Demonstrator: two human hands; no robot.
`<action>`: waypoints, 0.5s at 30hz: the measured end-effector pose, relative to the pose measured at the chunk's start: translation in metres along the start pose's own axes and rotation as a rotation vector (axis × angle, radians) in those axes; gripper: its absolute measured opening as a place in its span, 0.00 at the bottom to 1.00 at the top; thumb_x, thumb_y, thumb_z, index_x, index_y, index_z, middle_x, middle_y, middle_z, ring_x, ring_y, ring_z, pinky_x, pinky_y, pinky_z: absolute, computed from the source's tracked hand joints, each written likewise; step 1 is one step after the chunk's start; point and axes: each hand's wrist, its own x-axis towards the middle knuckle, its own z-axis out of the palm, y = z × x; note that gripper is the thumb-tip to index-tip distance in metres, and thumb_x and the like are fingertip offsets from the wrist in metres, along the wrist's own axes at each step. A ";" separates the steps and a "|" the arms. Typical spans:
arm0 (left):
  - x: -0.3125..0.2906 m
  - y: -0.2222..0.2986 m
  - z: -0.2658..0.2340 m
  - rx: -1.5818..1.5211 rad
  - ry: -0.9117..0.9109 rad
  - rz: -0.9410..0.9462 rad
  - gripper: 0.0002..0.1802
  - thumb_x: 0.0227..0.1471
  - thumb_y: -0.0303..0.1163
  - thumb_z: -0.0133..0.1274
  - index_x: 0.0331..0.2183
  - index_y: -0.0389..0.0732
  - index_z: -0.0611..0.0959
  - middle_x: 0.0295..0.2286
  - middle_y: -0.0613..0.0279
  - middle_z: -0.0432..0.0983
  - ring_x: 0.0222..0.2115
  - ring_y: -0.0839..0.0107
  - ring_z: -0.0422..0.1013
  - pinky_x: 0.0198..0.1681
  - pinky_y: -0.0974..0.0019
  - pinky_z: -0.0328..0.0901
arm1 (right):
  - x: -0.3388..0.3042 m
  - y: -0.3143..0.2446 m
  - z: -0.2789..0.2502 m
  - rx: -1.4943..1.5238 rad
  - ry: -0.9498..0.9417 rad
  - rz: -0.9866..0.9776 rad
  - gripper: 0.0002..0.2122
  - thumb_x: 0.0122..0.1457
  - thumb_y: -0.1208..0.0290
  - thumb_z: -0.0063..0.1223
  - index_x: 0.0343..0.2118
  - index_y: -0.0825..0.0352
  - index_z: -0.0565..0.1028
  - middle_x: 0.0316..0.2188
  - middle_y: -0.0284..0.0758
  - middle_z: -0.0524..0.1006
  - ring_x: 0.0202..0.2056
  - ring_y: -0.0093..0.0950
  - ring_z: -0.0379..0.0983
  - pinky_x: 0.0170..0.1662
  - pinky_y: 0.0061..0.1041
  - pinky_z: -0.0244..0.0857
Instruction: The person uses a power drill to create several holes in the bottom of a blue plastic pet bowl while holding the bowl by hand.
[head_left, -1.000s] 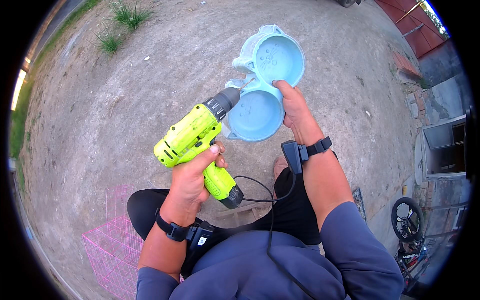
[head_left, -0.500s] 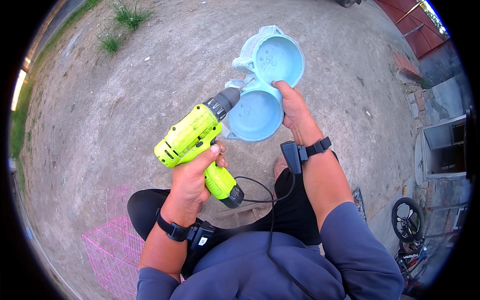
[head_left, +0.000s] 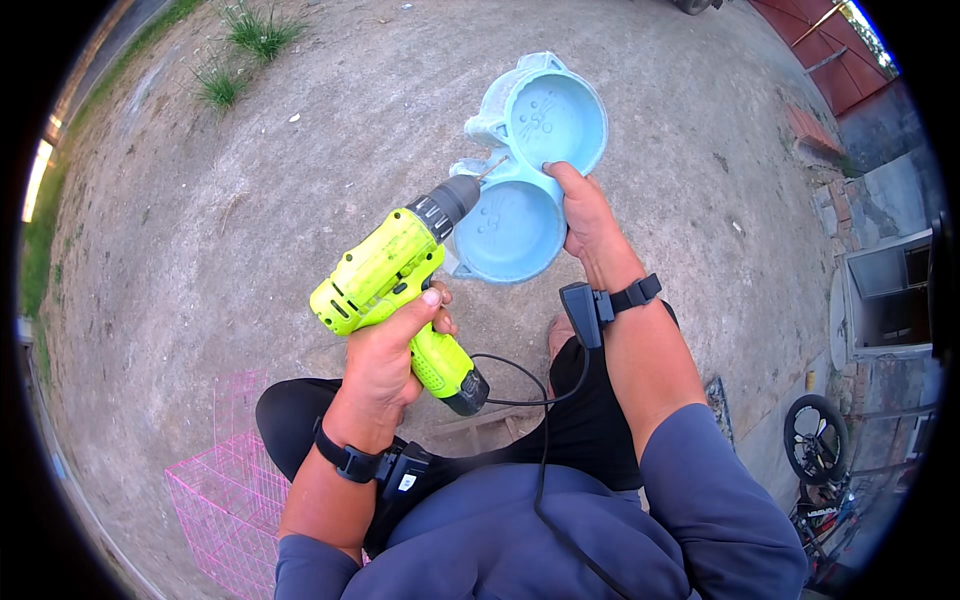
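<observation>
My left hand point(head_left: 390, 345) is wrapped round the grip of a lime-green cordless drill point(head_left: 375, 270), its fingers near the trigger. The drill points up and to the right, and a thin drill bit point(head_left: 494, 167) sticks out of its dark chuck. The bit's tip is by the narrow joint of a light-blue double pet bowl point(head_left: 512, 228); whether it touches the plastic I cannot tell. My right hand point(head_left: 592, 215) grips that bowl at its right side, thumb on the rim between the two round basins. Cat-face marks show in both basins.
A pink wire cage point(head_left: 225, 490) stands on the ground at the lower left. A bicycle wheel point(head_left: 815, 440) is by the wall at the right. Grass tufts point(head_left: 258, 30) grow at the upper left. A black cable point(head_left: 543, 470) runs across my lap from my wrist straps.
</observation>
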 end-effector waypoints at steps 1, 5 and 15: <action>0.000 0.000 0.000 -0.001 0.000 0.000 0.17 0.51 0.24 0.58 0.44 0.37 0.76 0.30 0.62 0.75 0.26 0.74 0.72 0.31 0.66 0.70 | 0.000 0.000 0.000 -0.006 0.001 0.001 0.22 0.60 0.66 0.46 0.53 0.77 0.64 0.43 0.47 0.75 0.39 0.35 0.78 0.40 0.34 0.76; 0.000 -0.001 0.000 0.004 0.006 0.001 0.16 0.51 0.24 0.58 0.44 0.37 0.76 0.30 0.62 0.75 0.26 0.74 0.72 0.31 0.66 0.69 | -0.001 -0.001 0.002 -0.006 0.012 0.006 0.22 0.60 0.66 0.46 0.53 0.77 0.64 0.43 0.47 0.75 0.39 0.35 0.78 0.40 0.34 0.76; 0.000 0.000 0.000 -0.003 -0.001 -0.004 0.17 0.51 0.25 0.58 0.44 0.37 0.76 0.30 0.62 0.75 0.26 0.74 0.72 0.32 0.66 0.70 | -0.001 0.000 0.002 0.045 0.013 -0.012 0.22 0.57 0.68 0.49 0.50 0.79 0.67 0.40 0.46 0.76 0.37 0.35 0.78 0.39 0.34 0.75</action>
